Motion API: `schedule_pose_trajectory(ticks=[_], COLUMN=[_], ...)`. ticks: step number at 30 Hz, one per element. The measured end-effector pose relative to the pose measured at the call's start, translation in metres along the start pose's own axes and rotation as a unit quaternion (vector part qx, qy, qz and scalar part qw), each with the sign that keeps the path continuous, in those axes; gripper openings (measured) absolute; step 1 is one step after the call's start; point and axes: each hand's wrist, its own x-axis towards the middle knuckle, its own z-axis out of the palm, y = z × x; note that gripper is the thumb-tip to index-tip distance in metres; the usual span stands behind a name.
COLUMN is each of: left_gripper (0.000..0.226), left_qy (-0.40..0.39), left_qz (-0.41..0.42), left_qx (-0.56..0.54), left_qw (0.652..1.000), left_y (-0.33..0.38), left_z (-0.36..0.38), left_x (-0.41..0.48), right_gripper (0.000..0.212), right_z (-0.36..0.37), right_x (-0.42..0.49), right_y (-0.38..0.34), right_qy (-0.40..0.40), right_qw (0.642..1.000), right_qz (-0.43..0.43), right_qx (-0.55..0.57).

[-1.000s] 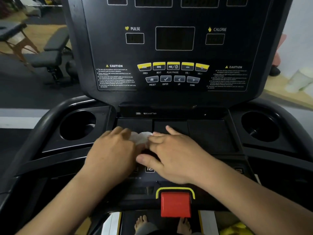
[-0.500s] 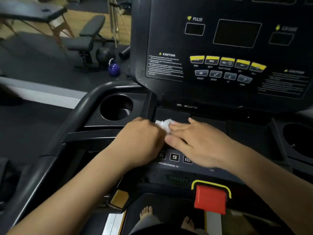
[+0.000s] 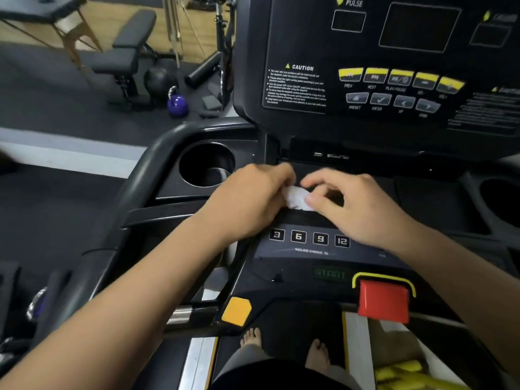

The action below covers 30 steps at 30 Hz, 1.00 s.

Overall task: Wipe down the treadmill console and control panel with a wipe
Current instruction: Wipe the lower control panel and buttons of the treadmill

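A crumpled white wipe (image 3: 297,198) sits between my two hands, just above the flat black tray of the treadmill console (image 3: 363,175). My left hand (image 3: 247,204) grips the wipe's left end with curled fingers. My right hand (image 3: 351,204) pinches its right end between thumb and fingertips. Below the hands lies the control panel (image 3: 309,249) with its row of incline buttons marked 3, 6, 9 and 12. The upright display panel (image 3: 394,66) with yellow buttons rises behind.
A round cup holder (image 3: 206,164) sits left of my hands, another at the far right edge (image 3: 501,198). A red stop key (image 3: 384,301) and a yellow tab (image 3: 236,311) lie near me. A weight bench (image 3: 123,52) and purple kettlebell (image 3: 177,104) stand on the floor at left.
The view has swung to the left, so the console now sits at the right. My hands lifted from lying flat; both now hold the wipe's ends, and the incline buttons have come into sight.
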Motion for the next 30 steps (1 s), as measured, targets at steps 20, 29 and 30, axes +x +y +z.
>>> schedule_pose_trajectory(ticks=[20,29,30], left_gripper=[0.01,0.011,0.011], left_qy=[0.182,0.209,0.205], left_qz=[-0.278,-0.245,-0.228], left_qx=[-0.502,-0.393,-0.382], left_qw=[0.799,0.861,0.872], left_y=[0.071,0.109,0.109], left_z=[-0.014,-0.01,-0.013], left_x=[-0.028,-0.049,-0.053], right_gripper=[0.051,0.019,0.012], right_z=[-0.021,-0.004,-0.003], right_x=[-0.038,-0.068,-0.069], right_y=[-0.026,-0.015,-0.012], right_qy=[-0.02,0.044,0.076], right_qw=[0.873,0.984,0.986], right_qz=[0.167,-0.019,-0.031], right_qx=[0.458,0.171,0.148])
